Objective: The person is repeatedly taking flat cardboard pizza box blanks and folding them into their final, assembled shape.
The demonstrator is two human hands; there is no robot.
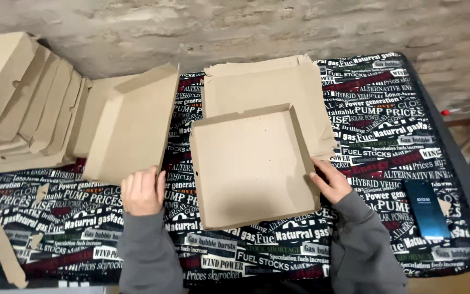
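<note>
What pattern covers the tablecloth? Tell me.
The tablecloth is black with white, red and green printed words all over; head view.

open cloth [180,163] between boxes, stack [23,103] left

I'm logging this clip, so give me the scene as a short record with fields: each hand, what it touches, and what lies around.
left hand: rests on the edge of a folded brown cardboard box piece
right hand: fingers on the right wall of an open shallow square brown cardboard box
surface: cloth printed with black, white and red lettering
left side: stack of folded brown cardboard boxes
right side: dark blue flat phone
scraps: cardboard strip
</note>
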